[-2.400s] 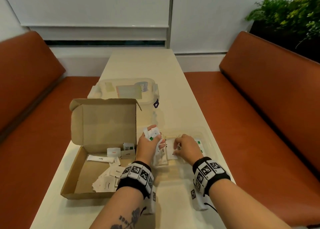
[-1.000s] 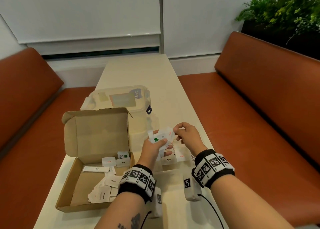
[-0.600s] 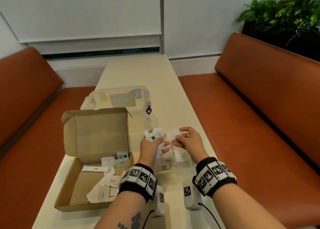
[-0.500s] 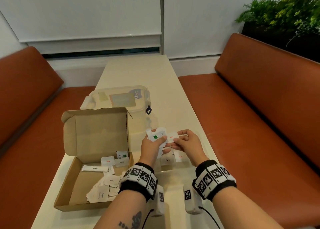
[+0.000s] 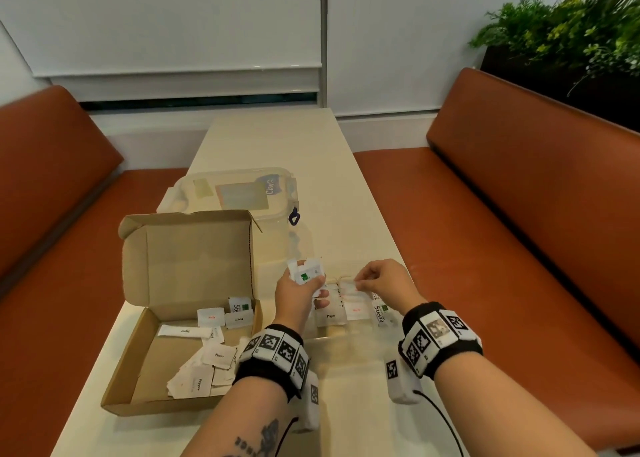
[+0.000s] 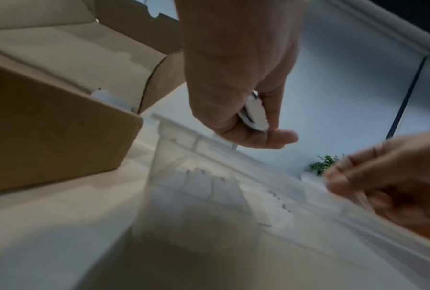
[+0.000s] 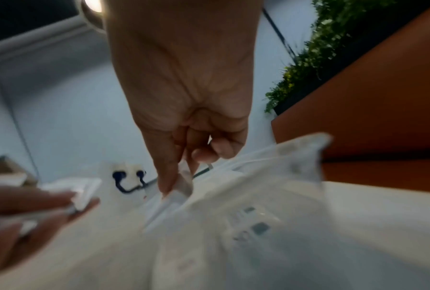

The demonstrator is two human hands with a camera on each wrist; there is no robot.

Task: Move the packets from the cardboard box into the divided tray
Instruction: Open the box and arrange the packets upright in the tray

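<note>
Task roughly part-way, by judgement. Cardboard box point(image 5: 180, 318), lid up, at the near left of the table: about a dozen packets still lie loose on its floor, among them a long sugar sachet point(image 5: 185, 332), a salt packet point(image 5: 210, 317) and pepper packets point(image 5: 218, 355). Divided tray point(image 5: 332, 330), clear plastic, just right of the box: already holds sorted packets in separate sections, a pepper packet point(image 5: 330, 315) at the left, a red-lettered one point(image 5: 356, 309) in the middle, stevia sticks point(image 5: 380, 313) at the right. Left hand point(image 5: 299, 292), over the tray's left end: fingers curled round a small fan of packets point(image 5: 306, 271), one with a green mark. Right hand point(image 5: 379, 280), over the tray's middle: thumb and fingertips pinching a single white packet point(image 7: 170, 202), angled down toward the tray; not yet let go. Left to do: place the held packets, then empty the box. Surroundings: long cream table point(image 5: 346, 197); orange-brown padded benches point(image 5: 519, 197) along both sides; white wall panels and a lowered blind at the far end; green plants point(image 5: 568, 30) in a dark planter at the far right; lidded clear plastic container point(image 5: 235, 193) on the table beyond the box.
</note>
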